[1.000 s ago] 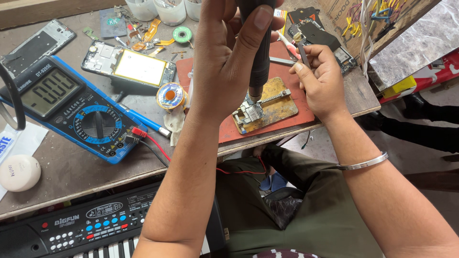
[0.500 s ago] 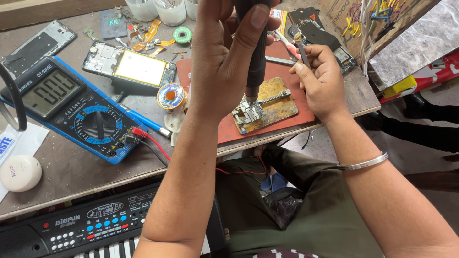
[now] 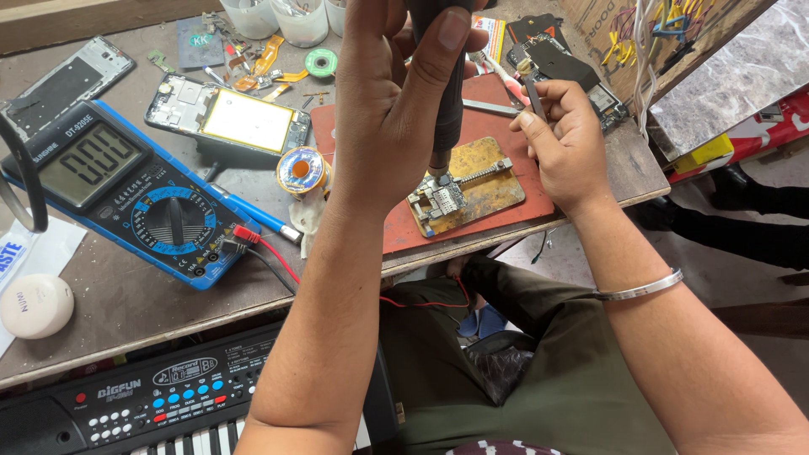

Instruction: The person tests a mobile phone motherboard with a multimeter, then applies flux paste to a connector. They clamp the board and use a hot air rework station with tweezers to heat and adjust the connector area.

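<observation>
Two hands working over a small circuit board at the frame's centre.

The left hand (image 3: 392,101) is gripping a dark hot-air wand (image 3: 445,93) in a closed fist, its nozzle pointing down just above the circuit board (image 3: 440,200), which is sitting clamped in a brass holder (image 3: 484,181) on a red mat (image 3: 506,135). The right hand (image 3: 566,143) is pinching tweezers (image 3: 533,93) upright, resting right of the holder. A blue multimeter (image 3: 126,194) is lying at left.

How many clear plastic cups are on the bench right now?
3, in a row at the bench's far edge: left cup, middle cup, right cup cut off behind the left hand. More may be hidden.
</observation>
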A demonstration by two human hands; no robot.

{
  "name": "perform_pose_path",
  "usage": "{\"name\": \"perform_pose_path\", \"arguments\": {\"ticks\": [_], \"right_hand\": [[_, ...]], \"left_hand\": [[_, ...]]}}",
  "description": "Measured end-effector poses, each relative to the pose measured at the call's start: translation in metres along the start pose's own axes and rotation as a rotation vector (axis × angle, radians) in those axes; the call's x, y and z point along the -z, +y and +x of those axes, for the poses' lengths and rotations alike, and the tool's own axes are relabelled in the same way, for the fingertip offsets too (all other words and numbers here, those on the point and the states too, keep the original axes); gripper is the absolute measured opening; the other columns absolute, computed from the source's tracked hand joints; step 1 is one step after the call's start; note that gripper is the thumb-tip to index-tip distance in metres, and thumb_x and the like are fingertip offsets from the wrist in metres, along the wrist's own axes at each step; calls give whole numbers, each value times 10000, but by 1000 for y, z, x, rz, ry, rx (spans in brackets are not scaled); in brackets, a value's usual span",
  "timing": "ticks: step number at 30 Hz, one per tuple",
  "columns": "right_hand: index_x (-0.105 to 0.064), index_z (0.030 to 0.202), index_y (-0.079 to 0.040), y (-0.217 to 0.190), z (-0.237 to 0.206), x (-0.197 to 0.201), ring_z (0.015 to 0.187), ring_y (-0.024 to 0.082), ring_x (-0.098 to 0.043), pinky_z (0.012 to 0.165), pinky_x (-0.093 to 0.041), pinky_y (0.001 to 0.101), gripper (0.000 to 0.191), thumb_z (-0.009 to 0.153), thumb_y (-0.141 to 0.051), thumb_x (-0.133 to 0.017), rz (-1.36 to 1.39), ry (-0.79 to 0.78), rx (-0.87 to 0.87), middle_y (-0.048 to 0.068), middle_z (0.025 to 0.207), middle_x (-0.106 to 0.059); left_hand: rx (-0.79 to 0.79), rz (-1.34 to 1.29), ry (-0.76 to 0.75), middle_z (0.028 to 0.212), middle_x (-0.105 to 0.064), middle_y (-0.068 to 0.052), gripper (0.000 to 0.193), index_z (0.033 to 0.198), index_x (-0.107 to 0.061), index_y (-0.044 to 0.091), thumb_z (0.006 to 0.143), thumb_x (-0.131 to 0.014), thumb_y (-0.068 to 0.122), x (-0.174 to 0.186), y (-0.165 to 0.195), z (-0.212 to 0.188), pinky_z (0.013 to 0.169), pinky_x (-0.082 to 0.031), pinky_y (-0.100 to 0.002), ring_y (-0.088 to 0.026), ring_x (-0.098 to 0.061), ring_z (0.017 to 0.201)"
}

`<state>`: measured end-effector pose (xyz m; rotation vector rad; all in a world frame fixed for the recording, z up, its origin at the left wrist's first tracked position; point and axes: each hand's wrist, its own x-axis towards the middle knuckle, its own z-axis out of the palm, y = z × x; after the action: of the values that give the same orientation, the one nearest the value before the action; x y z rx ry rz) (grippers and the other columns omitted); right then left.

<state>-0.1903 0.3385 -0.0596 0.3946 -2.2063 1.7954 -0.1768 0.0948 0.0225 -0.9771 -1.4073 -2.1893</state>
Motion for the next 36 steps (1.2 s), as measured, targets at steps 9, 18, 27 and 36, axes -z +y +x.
{"name": "perform_pose_path", "arguments": {"ticks": [9, 18, 27, 36], "right_hand": [[-497, 1329, -27, -3, 0, -1, 832, 55, -609, 674, -462, 192, 277, 1083, -99, -602, -5, 5, -10, 66, 1063, -678], [-494, 1328, -25, -4, 0, -1, 840, 52, -607, 677, -463, 190, 277, 1079, -88, -598, -4, 4, -13, 69, 1076, -675], [-504, 1321, -33, -1, 0, -1, 855, 40, -579, 679, -457, 190, 259, 1080, -70, -592, 17, -8, -4, 56, 1082, -668], [-498, 1327, -33, 1, 0, -1, 838, 45, -585, 678, -459, 192, 274, 1079, -87, -600, 9, -6, -7, 57, 1069, -669]], "left_hand": [[-9, -18, 10, 1251, -685, -37, 258, 1375, -518, 72, 1210, -642, 226, -2, -2, 0, 885, -561, -286, -133, -667, 1029], [-13, -39, 9, 1266, -676, -36, 253, 1384, -519, 72, 1212, -648, 205, -2, -3, -1, 896, -555, -284, -132, -665, 1040], [-11, 3, -4, 1270, -692, -43, 250, 1381, -532, 71, 1214, -643, 220, -2, 0, -2, 908, -564, -283, -134, -677, 1042], [-23, 7, -6, 1274, -691, -40, 263, 1395, -518, 80, 1216, -640, 229, -2, 0, -1, 911, -568, -285, -134, -679, 1037]]}}
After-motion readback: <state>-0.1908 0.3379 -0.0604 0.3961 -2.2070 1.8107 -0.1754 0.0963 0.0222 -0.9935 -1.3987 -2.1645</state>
